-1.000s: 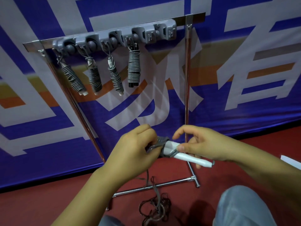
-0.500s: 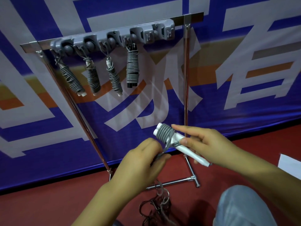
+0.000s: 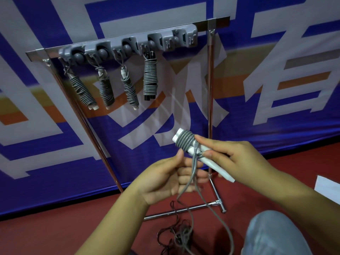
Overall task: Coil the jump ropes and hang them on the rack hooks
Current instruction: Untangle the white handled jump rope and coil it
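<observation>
Head view
Right hand (image 3: 237,157): at 4 o'clock from the frame centre, thumb and fingers pinched narrow round the white handles (image 3: 206,157), which tilt from upper left to lower right.
Coil (image 3: 185,141): grey cord wound in tight turns round the upper end of the handles, at 10 o'clock from the right hand.
Left hand (image 3: 165,179): at 6 o'clock from centre, palm up, fingers loosely bent and fairly wide; the loose cord (image 3: 193,168) runs down across them.
Slack cord (image 3: 184,234): piled on the red floor (image 3: 55,234) at 6 o'clock.
Rack (image 3: 209,100): metal frame at 12 o'clock, a grey hook strip (image 3: 132,45) on its top bar.
Hung ropes (image 3: 150,78): four wound bundles hang from the strip's left hooks.
</observation>
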Demonstrator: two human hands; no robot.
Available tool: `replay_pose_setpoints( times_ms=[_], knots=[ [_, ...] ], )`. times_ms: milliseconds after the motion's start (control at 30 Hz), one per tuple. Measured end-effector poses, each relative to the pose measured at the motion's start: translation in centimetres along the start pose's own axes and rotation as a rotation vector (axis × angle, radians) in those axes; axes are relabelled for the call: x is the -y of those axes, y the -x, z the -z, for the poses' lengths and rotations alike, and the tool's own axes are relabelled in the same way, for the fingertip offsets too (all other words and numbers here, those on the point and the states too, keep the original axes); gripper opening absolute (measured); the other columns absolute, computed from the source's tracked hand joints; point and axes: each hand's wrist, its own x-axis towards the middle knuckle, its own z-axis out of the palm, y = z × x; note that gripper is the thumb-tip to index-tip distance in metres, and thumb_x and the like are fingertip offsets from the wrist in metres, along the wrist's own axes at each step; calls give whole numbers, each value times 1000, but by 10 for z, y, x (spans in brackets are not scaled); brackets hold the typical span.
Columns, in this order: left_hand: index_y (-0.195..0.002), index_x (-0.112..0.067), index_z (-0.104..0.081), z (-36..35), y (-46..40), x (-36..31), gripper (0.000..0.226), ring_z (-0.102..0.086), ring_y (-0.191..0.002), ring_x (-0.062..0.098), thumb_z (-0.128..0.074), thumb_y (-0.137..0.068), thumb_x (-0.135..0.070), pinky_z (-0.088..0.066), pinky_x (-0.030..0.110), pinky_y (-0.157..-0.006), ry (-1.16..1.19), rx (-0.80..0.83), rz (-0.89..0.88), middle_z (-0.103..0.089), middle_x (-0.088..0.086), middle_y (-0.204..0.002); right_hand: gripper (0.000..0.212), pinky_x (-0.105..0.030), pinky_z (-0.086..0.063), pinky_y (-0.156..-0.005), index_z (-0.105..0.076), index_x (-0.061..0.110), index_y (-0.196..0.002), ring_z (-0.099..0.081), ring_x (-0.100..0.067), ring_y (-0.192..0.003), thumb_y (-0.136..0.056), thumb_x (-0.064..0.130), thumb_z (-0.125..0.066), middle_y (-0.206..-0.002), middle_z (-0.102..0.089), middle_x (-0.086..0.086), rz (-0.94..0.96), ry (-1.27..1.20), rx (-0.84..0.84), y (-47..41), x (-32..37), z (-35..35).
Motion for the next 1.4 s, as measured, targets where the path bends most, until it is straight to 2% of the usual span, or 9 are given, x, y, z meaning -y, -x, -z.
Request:
replay_pose_setpoints(
  times_ms=[233,467,633,767,933,1100,1200,1300,1400],
  knots=[
    [-96,-17,-77,-1,-20,6,42,-56,-45,3,-85,-64,-42,-53,22,-56,223,171,-19,-62,-3,-55,42,-16,-46,-61,-48,45,-127,-61,-8,-68,-86,42,-55,-70,-68,0,37,32,-23,-5,-5,5],
    [-76,-4,-71,-2,-17,0,25,-72,-82,20,-86,-63,-19,-59,29,-67,239,125,-108,-73,16,-93,34,-16,-51,-60,-53,52,-117,-67,-3,-68,-86,39,-60,-87,-74,4,-95,-122,-13,-3,3,5],
    [-69,-13,-70,2,0,-3,15,-65,-60,12,-84,-64,-10,-54,24,-58,80,-51,-272,-72,13,-85,36,-20,-48,-48,-60,47,-110,-63,-14,-48,-75,38,-61,-67,-69,-6,-277,-399,-57,2,12,6],
    [-69,-22,-69,4,5,-3,16,-58,-54,12,-75,-72,-8,-37,29,-59,-81,-105,-309,-70,11,-74,31,-23,-47,-40,-66,38,-102,-58,-16,-44,-72,31,-61,-78,-74,-6,-323,-576,-82,0,20,5],
    [-77,-17,-75,4,7,-9,14,-63,-56,15,-70,-75,-4,-56,29,-67,-177,-132,-303,-69,10,-69,30,-23,-47,-37,-67,28,-103,-62,-15,-46,-74,24,-60,-84,-75,2,-328,-686,-40,-2,22,8],
    [-73,-19,-78,3,12,-11,3,-59,-54,9,-77,-71,-18,-54,30,-72,-287,-251,-417,-67,3,-65,29,-22,-46,-36,-68,25,-102,-67,-17,-57,-74,25,-58,-83,-75,-6,-329,-752,-23,-3,21,10],
    [-79,-22,-78,4,15,-8,28,-58,-57,8,-85,-58,-40,-53,27,-71,-262,-228,-527,-69,1,-69,27,-21,-45,-36,-70,25,-100,-66,-16,-55,-76,26,-58,-80,-74,-7,-323,-767,-50,-5,20,12],
    [-83,-20,-78,5,16,-5,21,-61,-61,8,-75,-64,-26,-56,30,-76,-253,-242,-511,-69,3,-72,25,-21,-45,-36,-74,26,-91,-67,-20,-56,-71,40,-68,-82,-73,-10,-311,-816,-59,-6,18,12],
    [-87,-20,-78,7,16,-5,17,-67,-73,14,-73,-71,-13,-56,39,-86,-340,-232,-457,-72,4,-80,52,-21,-45,-37,-75,25,-87,-68,-22,-57,-50,61,-82,-84,-74,-8,-283,-856,4,-5,16,11]
  ],
)
